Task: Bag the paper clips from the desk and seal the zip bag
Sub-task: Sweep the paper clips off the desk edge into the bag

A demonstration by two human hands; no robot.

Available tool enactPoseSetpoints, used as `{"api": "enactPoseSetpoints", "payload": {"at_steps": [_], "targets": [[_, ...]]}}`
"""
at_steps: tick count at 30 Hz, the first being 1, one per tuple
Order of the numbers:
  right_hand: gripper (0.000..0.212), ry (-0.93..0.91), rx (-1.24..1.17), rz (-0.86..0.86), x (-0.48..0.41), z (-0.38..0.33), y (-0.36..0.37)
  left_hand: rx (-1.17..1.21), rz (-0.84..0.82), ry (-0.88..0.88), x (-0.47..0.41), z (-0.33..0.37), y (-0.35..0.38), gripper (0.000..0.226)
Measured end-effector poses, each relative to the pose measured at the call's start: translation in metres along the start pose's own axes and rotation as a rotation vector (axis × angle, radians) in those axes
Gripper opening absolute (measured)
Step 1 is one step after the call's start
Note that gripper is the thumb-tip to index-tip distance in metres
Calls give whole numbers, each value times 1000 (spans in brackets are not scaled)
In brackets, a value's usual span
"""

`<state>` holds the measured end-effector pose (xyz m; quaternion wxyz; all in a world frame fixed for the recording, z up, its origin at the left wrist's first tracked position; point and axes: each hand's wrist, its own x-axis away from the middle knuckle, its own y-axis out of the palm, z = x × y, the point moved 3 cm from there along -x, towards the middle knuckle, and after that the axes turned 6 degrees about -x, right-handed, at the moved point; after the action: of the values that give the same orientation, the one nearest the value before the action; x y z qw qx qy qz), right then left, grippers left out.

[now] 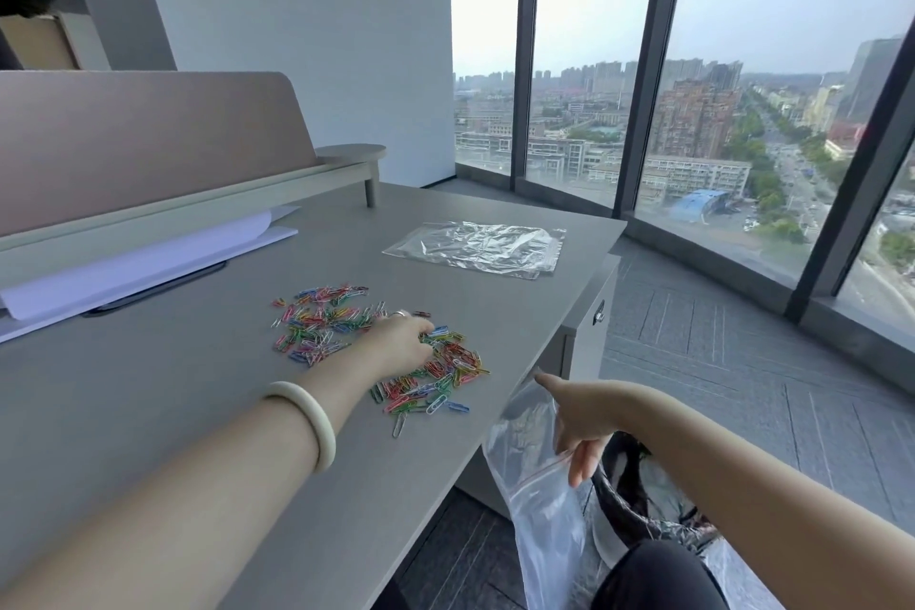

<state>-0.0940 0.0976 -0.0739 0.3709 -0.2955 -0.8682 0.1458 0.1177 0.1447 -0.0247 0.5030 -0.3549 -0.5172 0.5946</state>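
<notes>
1. Reaching into the scatter of small multicoloured wire paper clips on the grey desk top, the left hand rests palm down on the heap with its fingers curled over the clips; whether any are pinched yet I cannot tell.
2. The right hand holds a clear plastic zip bag by its red-lined mouth, just off the desk's near edge — forefinger stretched out, the other fingers closed on the rim.
3. That bag hangs limp and looks empty, so bagging seems barely begun.
4. Nearly the whole pile lies loose on the desk, in two joined patches.
5. More flat clear zip bags lie further back on the desk, untouched.
6. Left to do — gather the clips, drop them in, press the seal shut.
</notes>
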Motion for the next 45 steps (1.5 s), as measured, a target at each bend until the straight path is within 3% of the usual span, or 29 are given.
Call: {"api": "enactPoseSetpoints", "payload": {"at_steps": [14, 20, 23, 25, 30, 38, 45], "targets": [[95, -67, -89, -74, 9, -8, 0, -30, -163, 397, 10, 27, 10, 39], [93, -59, -114, -74, 5, -7, -1, 8, -73, 405, 5, 41, 2, 42], [63, -13, -151, -117, 5, -7, 0, -41, -142, 398, 1, 49, 14, 45], [56, 22, -180, -125, 8, -8, 1, -67, -168, 418, 1, 51, 21, 43], [91, -28, -132, -73, 11, -12, 2, -68, -147, 528, 17, 52, 22, 42], [93, -46, -113, -76, 14, -11, 2, -19, -152, 610, 34, 69, 18, 41], [94, -18, -81, -71, 11, -4, 3, -7, -54, 369, 40, 27, -19, 39]]}}
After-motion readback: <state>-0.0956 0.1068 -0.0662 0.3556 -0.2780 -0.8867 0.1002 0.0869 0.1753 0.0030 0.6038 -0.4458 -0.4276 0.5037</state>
